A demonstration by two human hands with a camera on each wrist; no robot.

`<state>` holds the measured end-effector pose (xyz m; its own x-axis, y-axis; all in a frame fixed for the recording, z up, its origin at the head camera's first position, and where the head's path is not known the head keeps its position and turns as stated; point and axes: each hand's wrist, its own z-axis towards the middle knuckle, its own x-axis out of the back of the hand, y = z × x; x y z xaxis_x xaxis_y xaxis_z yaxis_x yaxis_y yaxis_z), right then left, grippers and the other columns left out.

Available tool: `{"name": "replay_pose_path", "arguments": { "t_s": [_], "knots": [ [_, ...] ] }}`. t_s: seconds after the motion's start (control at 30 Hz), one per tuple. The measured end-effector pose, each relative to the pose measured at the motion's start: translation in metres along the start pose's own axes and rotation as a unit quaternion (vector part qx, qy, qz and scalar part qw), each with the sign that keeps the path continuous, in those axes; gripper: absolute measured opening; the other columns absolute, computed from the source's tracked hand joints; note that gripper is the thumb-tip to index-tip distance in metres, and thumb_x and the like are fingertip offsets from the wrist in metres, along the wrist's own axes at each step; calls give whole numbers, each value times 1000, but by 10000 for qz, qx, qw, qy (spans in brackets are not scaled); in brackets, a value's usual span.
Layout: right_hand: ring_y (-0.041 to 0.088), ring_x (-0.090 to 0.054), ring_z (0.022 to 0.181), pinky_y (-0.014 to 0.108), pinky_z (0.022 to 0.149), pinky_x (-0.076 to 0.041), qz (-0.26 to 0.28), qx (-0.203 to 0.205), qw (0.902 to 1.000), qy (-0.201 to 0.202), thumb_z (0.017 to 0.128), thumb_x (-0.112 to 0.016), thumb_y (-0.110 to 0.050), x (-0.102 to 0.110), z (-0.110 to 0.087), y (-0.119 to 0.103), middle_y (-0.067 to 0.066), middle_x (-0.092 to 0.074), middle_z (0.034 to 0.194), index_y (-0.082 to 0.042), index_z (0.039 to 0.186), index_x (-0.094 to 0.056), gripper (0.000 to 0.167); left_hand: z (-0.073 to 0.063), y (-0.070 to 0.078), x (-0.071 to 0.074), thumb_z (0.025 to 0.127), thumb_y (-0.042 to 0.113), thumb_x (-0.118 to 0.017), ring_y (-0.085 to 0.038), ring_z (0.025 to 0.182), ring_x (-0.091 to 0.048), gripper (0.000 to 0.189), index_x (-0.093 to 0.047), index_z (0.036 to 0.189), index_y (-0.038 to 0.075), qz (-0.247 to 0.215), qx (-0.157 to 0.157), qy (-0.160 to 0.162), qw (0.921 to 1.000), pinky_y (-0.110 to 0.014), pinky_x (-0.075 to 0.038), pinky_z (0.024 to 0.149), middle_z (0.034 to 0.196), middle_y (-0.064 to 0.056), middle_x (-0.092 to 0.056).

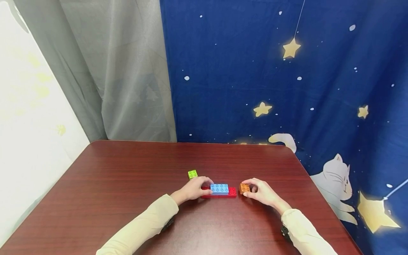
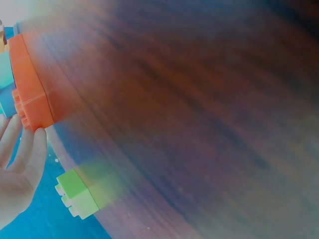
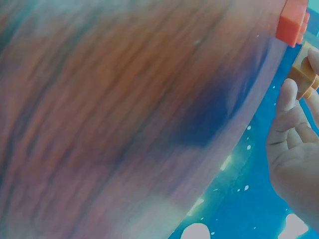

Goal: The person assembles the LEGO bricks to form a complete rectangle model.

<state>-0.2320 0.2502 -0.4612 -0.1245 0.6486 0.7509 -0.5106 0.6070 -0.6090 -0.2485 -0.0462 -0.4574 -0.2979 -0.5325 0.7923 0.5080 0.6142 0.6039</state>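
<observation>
A light-blue brick [image 1: 219, 189] with two rows of studs sits on top of a longer red brick layer [image 1: 232, 192], which shows at both ends. My left hand [image 1: 192, 188] pinches the blue brick's left end between thumb and fingers. In the left wrist view, its fingertips are right at the end of the red layer [image 2: 34, 89]. Just right of the stack, my right hand [image 1: 262, 191] pinches a small orange brick [image 1: 244, 188] between thumb and fingers. A narrow gap separates orange from red. The right wrist view shows this orange brick [image 3: 302, 79] partly covered by fingers.
A lime-green brick [image 1: 192, 174] stands on the table behind my left hand, its near part hidden. The dark reddish-brown table [image 1: 127, 170] ends at a grey curtain [image 1: 137, 78] and a blue, star-printed curtain [image 1: 229, 71].
</observation>
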Motion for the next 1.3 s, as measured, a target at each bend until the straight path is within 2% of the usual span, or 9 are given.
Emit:
{"name": "replay_pose_path", "arguments": {
  "t_s": [0.27,0.53,0.63,0.83,1.3],
  "knots": [
    [8,-48,60,22,56,-43,-71,44,10000,21,72,-74,-20,-2,4,-11,-5,-55,86,-12,107,-60,38,-1,2,1,78,27,-67,-12,88,-52,32,-60,105,10,29,-4,8,10000,-29,-43,80,97,0,-59],
    [7,-47,57,21,52,-42,-89,346,9988,324,70,-76,-17,-10,9,-16,-5,-55,83,-12,105,-61,39,-1,2,1,78,26,-67,-12,87,-53,31,-60,104,10,-5,-26,4,10000,-28,-43,79,97,0,-59],
    [7,-46,56,21,51,-41,-98,338,9987,369,69,-76,-17,-13,11,-18,-6,-54,81,-11,105,-61,39,-1,2,1,78,27,-67,-13,87,-53,32,-60,104,10,-37,-1,-11,10000,-28,-43,79,97,0,-59],
    [7,-46,58,22,52,-41,-83,220,9992,315,71,-75,-18,-18,13,-22,-6,-52,81,-12,106,-61,39,-1,2,2,78,27,-67,-13,87,-53,32,-60,104,10,-43,1,10,10000,-28,-43,79,96,0,-59],
    [7,-45,54,22,50,-41,38,425,9990,156,70,-75,-13,-26,15,-28,-3,-53,82,-9,106,-60,40,-1,1,1,78,27,-68,-12,86,-53,32,-60,103,10,-30,-33,30,10000,-28,-43,78,95,1,-59]
  ]
}}
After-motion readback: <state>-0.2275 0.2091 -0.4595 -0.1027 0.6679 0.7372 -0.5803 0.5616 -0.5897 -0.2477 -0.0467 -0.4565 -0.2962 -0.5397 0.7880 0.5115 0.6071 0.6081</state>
